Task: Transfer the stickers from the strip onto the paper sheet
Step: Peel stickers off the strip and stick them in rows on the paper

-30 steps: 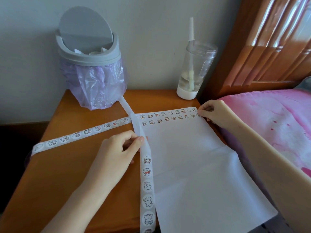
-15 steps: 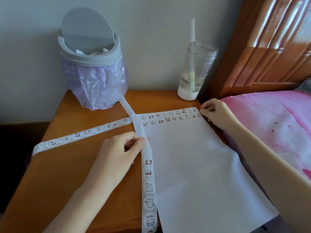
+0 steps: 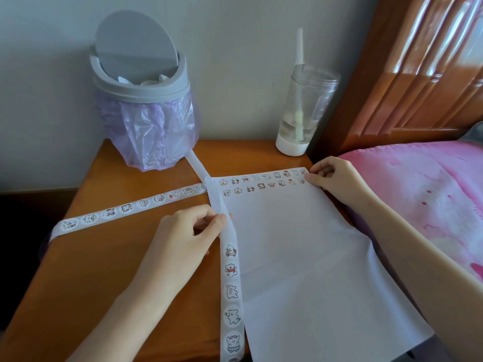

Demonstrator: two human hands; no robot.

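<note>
1. Pinching the strip [image 3: 231,283] where its bare stretch is ending, the left hand [image 3: 183,239] is holding it along the left edge of the sheet [image 3: 300,257]. Its fingers [image 3: 218,221] are closing on the backing. A hard tug here is risking a torn backing or a creased sticker.
2. The right hand [image 3: 332,176] is sitting at the sheet's far right corner with its fingers [image 3: 317,176] curling. I cannot tell whether they are pinching the corner or only pressing it. If that hold is failing, the sheet is probably going to slide.
3. The sheet's near right part is hanging past the bench [image 3: 104,270] toward the bed [image 3: 418,192], so its own weight is pulling it that way.
4. Two rows of stickers [image 3: 261,182] are lining the sheet's far edge, and any shift is likely making the next row crooked.
5. A second run of strip is crossing to the left and drooping off the bench, so it is risking a snag when pulled.
</note>
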